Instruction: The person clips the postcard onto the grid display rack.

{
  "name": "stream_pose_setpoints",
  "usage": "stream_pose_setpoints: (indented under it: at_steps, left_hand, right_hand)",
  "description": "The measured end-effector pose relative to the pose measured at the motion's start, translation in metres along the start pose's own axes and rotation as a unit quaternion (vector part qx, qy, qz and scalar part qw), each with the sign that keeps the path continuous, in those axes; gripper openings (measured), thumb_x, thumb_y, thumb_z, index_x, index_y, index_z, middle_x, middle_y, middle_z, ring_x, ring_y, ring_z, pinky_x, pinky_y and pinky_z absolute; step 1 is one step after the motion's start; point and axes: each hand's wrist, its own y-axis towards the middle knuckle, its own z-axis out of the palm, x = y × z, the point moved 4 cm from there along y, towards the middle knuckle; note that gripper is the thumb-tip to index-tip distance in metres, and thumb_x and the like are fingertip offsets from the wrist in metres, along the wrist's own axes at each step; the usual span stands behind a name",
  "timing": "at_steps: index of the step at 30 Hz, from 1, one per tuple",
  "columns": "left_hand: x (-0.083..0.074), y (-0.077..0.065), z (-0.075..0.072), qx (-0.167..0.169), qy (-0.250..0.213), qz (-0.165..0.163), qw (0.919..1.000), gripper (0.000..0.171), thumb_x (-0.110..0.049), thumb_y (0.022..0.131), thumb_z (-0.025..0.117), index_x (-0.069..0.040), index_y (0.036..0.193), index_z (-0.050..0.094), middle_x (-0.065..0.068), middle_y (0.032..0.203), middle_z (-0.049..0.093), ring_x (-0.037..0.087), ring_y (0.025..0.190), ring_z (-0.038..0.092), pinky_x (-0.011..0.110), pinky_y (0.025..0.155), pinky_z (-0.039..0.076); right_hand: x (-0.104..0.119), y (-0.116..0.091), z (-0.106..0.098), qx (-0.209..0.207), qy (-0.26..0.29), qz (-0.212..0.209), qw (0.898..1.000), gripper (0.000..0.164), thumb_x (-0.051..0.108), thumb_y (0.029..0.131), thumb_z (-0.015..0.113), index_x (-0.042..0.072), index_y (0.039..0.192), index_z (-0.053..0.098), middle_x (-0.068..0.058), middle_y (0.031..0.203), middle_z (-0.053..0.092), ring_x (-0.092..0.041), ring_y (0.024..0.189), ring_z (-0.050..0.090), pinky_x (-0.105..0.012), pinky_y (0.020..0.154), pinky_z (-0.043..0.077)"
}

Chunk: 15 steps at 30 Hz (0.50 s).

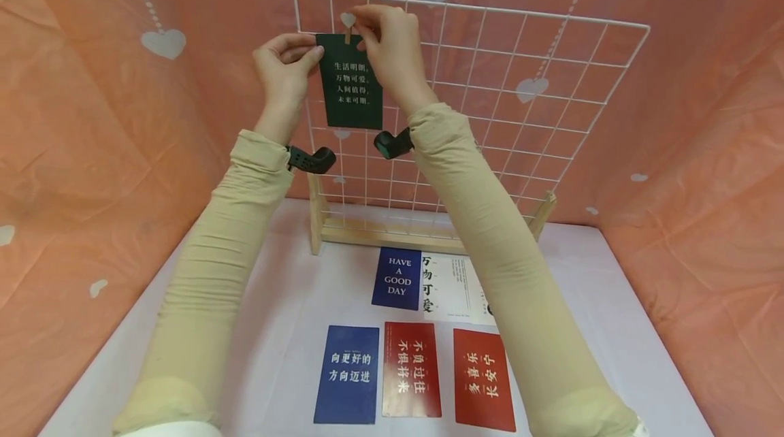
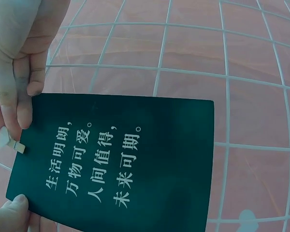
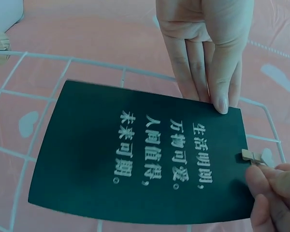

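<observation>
Head view: holding a dark green card with white Chinese characters (image 1: 352,79) upright in front of the upper left part of a white wire grid panel (image 1: 527,13). Pinching its upper left corner with the left hand (image 1: 283,69), with thumb in front and hardly any gap to the fingers. Gripping a heart-topped wooden clothespin (image 1: 348,27) at the card's top edge with the right hand (image 1: 395,42), with fingertips drawn close together. Can see below, on a white tabletop (image 1: 275,314), the wooden stand (image 1: 367,233) under the grid and, before it, a blue HAVE A GOOD DAY card (image 1: 397,279) beside a white card (image 1: 456,287); nearer, a blue card with Chinese characters (image 1: 347,376) and two red cards (image 1: 412,370).

Left wrist view: pressing the left thumb on the card's front. Holding the clothespin by the right fingers, with its tips over the card's edge. Cannot tell about contact between card and wires.

Right wrist view: pinching the clothespin between right thumb and finger. Gripping the card's other top corner with left thumb and fingers, before a pink drape (image 3: 87,43).
</observation>
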Motion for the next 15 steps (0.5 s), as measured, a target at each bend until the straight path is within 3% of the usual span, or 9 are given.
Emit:
stream_pose_setpoints:
  at_steps: [10,15]
  left_hand:
    - [0.001,0.003,-0.002,-0.003,0.003,0.001,1.0,0.012,0.002,0.082,0.071,-0.001,0.094,0.074,0.009,0.084,0.069,0.019,0.083,0.065,0.03,0.082,0.055]
    - [-0.002,0.006,-0.005,0.001,-0.037,-0.004,0.9993,0.012,0.003,0.082,0.07,0.001,0.094,0.073,0.013,0.089,0.069,0.023,0.082,0.066,0.032,0.084,0.054]
  right_hand:
    - [-0.007,-0.002,-0.003,-0.011,0.047,-0.006,0.999,0.025,0.008,0.094,0.059,0.003,0.117,0.068,-0.007,0.107,0.07,-0.01,0.087,0.067,-0.012,0.078,0.05]
    - [-0.011,-0.003,-0.007,-0.027,0.083,-0.01,0.996,0.023,0.01,0.092,0.062,0.005,0.112,0.071,-0.005,0.106,0.071,-0.008,0.087,0.067,-0.013,0.079,0.05]
